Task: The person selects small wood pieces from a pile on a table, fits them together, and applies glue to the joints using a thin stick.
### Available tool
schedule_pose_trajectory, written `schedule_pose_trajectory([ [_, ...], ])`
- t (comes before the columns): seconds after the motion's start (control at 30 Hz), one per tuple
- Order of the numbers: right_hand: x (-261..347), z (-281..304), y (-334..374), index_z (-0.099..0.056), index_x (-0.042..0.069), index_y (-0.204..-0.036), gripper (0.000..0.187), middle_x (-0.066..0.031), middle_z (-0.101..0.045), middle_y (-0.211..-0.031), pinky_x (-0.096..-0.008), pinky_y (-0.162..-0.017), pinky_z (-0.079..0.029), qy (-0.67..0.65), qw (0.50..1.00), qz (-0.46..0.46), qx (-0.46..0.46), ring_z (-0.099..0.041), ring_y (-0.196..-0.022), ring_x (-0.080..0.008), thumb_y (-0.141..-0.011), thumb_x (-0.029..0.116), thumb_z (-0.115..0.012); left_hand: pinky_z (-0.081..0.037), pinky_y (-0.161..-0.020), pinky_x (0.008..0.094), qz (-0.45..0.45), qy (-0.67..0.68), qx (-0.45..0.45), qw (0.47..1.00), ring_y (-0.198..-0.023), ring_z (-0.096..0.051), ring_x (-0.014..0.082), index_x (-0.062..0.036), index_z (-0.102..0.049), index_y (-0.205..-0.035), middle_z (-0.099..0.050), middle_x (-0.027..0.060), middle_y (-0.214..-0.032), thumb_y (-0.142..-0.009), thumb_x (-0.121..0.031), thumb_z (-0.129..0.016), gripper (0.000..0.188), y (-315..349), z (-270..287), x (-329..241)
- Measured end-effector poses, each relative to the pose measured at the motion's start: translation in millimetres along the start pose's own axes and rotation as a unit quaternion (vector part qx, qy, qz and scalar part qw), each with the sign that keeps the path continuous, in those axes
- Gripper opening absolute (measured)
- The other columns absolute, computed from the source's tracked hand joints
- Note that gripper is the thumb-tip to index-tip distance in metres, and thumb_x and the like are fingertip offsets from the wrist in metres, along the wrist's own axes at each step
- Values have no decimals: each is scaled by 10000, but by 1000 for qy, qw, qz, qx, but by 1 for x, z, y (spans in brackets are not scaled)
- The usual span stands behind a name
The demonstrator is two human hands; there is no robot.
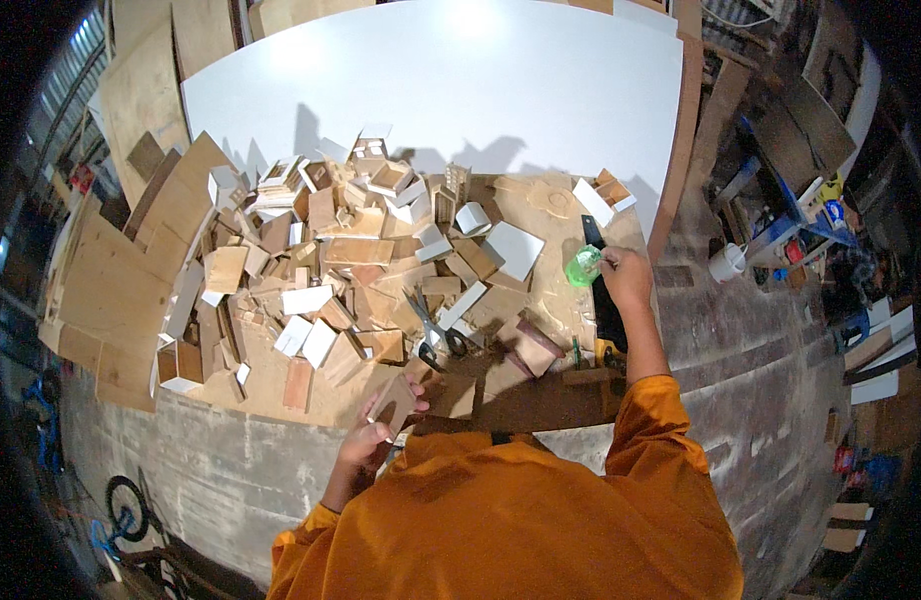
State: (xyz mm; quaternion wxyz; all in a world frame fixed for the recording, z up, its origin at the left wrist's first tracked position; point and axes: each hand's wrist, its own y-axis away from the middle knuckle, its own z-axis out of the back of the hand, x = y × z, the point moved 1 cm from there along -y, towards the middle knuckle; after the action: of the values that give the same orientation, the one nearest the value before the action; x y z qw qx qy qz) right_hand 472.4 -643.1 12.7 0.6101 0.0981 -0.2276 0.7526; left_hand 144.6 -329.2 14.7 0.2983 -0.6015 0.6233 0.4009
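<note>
My left hand (361, 440) is closed around a small flat wooden piece (393, 404), held up near the table's front edge. My right hand (629, 275) reaches over the right part of the table, its fingers pinched together at the rim of a bright green translucent cup (582, 268). What those fingertips hold, if anything, is too small to make out. A long dark flat tool (606, 312) with a yellow part at its near end lies beneath my right wrist. Black-handled scissors (443, 342) rest among the wood pieces between my hands.
A large heap of wooden offcuts and small boxes (356, 250) covers the table's left and middle. A white panel (431, 85) stands behind it. One open white-sided box (605, 197) sits at the back right. Plywood sheets (131, 290) lean at the left. A white bucket (727, 262) stands right of the table.
</note>
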Motion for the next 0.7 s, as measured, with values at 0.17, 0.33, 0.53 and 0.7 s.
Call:
schedule_pose_trajectory([
  [0.17,3,-3,2,-694,64,-845,151,-143,-660,-808,-398,-686,-499,13,996,55,-69,-639,-746,-318,-703,111,-711,-409,-984,404,9,10,1,1000,-1115,-541,294,16,-356,-1378,-505,136,-1279,-617,-492,-814,1023,3,-1,0],
  [0.33,7,-4,4,-688,68,-851,165,-137,-651,-832,-413,-689,-495,3,997,62,-52,-634,-772,-323,-693,103,-724,-403,-993,395,28,11,-4,1000,-1119,-543,291,11,-333,-1398,-506,144,-1296,-642,-472,-802,1013,8,15,12],
  [0.53,9,-8,4,-668,79,-869,151,-136,-630,-852,-430,-689,-491,-24,993,118,-18,-617,-785,-347,-722,102,-693,-372,-1013,359,36,-64,4,997,-1159,-518,257,13,-327,-1408,-501,146,-1322,-651,-473,-778,1006,8,26,15],
  [0.7,18,-8,8,-623,64,-887,135,-138,-613,-841,-431,-686,-486,-7,992,121,-39,-612,-783,-353,-764,102,-665,-325,-1041,338,48,-72,-15,996,-1229,-460,227,13,-339,-1404,-499,131,-1332,-631,-499,-769,1022,9,21,14],
])
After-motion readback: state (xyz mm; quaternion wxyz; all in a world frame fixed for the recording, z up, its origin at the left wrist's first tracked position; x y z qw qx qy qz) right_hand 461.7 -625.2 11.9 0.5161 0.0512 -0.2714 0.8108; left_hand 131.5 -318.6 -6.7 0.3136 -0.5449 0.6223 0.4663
